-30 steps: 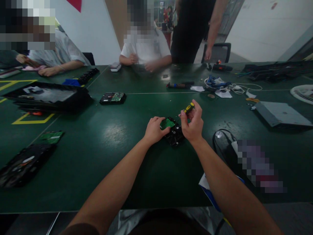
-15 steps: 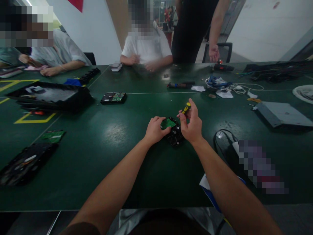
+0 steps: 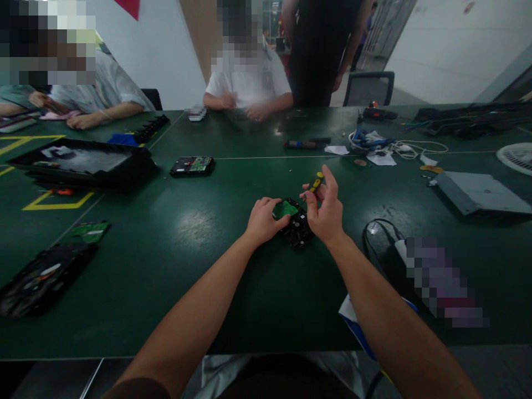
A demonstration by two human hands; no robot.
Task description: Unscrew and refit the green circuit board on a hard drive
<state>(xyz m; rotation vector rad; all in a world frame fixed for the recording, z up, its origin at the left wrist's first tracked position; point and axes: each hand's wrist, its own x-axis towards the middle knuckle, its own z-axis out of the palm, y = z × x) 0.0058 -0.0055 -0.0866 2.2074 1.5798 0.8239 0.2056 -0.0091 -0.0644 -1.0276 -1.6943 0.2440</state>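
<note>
A black hard drive [image 3: 297, 229] with a green circuit board [image 3: 286, 209] on it lies on the table in front of me. Closed round its left side is my left hand [image 3: 266, 220], the thumb resting by the board's edge. My right hand [image 3: 326, 210] grips a yellow and black screwdriver [image 3: 316, 182], held tilted, with the index finger stretched up along the handle. Its shaft points down to the drive's upper right edge; whether the tip sits in a screw is too small to tell.
Another hard drive [image 3: 192, 166] lies farther left, near a black tray [image 3: 83, 160]. A drive with a loose board [image 3: 90, 231] is at the left. On the right are a grey metal case [image 3: 484, 191] and cables [image 3: 369, 138]. Several people are across the table [image 3: 166, 310].
The screwdriver has turned slightly in my right hand. My left hand and the hard drive stay put. Across the table, the standing person has drawn their hand back from the tabletop.
</note>
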